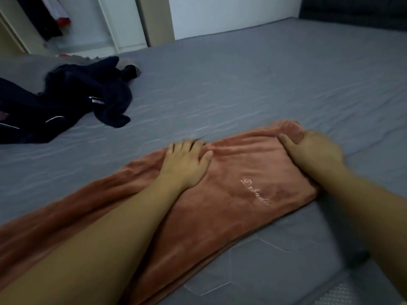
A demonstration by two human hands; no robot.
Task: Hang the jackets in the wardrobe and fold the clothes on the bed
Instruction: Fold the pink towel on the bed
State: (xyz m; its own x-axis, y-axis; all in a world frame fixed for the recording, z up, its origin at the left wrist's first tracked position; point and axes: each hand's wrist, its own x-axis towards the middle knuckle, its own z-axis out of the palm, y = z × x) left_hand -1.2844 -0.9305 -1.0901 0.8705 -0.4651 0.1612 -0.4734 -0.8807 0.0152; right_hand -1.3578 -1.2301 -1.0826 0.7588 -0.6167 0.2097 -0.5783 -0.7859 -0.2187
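A soft rust-orange garment (237, 194) with pale embroidered script lies stretched across the grey bed (242, 84), running from the lower left to the middle right. My left hand (187, 164) lies flat on its upper edge, fingers spread and pressing the cloth down. My right hand (308, 150) grips the bunched far right corner, thumb on top and fingers curled round the fabric. A crumpled dark navy jacket (72, 100) with thin white stripes lies at the bed's left side.
An open wardrobe (72, 25) with white doors stands beyond the bed's far left, with dark and red clothes hanging inside. A dark headboard (352, 9) closes the far right. The mattress edge (330, 289) runs along the lower right.
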